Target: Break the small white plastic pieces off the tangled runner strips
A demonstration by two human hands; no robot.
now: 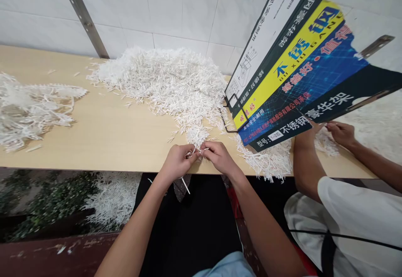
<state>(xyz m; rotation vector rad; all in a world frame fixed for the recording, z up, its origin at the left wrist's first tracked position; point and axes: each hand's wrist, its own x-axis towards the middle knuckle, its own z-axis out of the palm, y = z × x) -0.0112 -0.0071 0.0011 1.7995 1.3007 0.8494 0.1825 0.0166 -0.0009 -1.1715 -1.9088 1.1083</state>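
Note:
My left hand (178, 160) is closed at the table's front edge, gripping a thin white strand (186, 185) whose tail hangs below the fingers. Thumb and forefinger of my right hand (218, 155) pinch a small white piece close to the left fingertips; whether it belongs to the same strand I cannot tell. Just beyond both hands is a little heap of short white pieces (197, 134). It joins a large pile of white pieces (166, 78) that reaches back to the wall.
A printed cardboard panel (289, 72) stands at right, with a black wire frame (235, 114) at its corner. Past it, a co-worker's hands (342, 134) are among more white pieces. Joined white strands (37, 101) lie at left on the wooden table (103, 143); a leafy plant (59, 206) is below.

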